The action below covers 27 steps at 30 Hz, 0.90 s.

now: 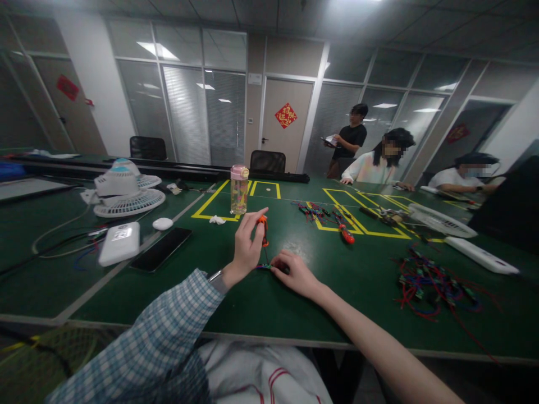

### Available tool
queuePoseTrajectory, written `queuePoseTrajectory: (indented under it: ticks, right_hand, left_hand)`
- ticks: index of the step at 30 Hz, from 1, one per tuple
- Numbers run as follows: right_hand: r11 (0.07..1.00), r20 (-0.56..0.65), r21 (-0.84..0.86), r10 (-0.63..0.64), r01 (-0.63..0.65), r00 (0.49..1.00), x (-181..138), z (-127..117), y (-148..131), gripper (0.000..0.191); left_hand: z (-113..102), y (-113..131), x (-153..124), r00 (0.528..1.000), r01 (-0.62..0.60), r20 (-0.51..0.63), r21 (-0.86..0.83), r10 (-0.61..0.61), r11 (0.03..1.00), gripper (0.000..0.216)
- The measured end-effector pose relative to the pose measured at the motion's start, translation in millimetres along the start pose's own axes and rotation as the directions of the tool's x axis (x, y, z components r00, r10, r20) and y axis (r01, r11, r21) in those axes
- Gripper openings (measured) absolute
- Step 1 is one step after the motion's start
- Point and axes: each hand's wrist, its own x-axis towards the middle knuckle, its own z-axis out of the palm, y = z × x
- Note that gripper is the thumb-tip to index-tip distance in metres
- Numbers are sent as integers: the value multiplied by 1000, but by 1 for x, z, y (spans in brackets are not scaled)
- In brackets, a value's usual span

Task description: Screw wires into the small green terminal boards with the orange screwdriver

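My left hand (pixel 246 247) is closed around the orange and black handle of a screwdriver (pixel 264 229). The screwdriver stands nearly upright, its thin shaft pointing down at a small green circuit board with wires (pixel 264 266) on the table. My right hand (pixel 295 272) rests on the tabletop, its fingertips pinching the right end of that board. Whether the tip sits in a screw is too small to tell. Beyond my hands a tangle of wired boards (pixel 311 211) lies near a red-handled screwdriver (pixel 347 234); a larger pile of wired boards (pixel 433 283) is at the right.
A pink-lidded bottle (pixel 239 193) stands behind my left hand. At the left lie a phone (pixel 162 249), a white power bank (pixel 120 244) and white fans (pixel 126 193). The green table (pixel 202 303) carries yellow tape outlines. Three people are across the table.
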Motion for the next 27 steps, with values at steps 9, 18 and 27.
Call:
queuePoseTrajectory:
  ticks: [9,18,27]
  right_hand:
    - [1000,-5,4,13,-13,1000,-1,0,-1,8]
    - [1000,-2,-7,2,-2,1000,0,0,0,8]
    - [1000,10,-4,16,-16,1000,0,-3,-6,8]
  left_hand:
    - [0,0,1,997,2,-80,103,6,995,15]
    - [3,-4,-3,995,66,83,-127,-56,990,29]
    - [1,-2,0,999,-46,-29,14,47,999,17]
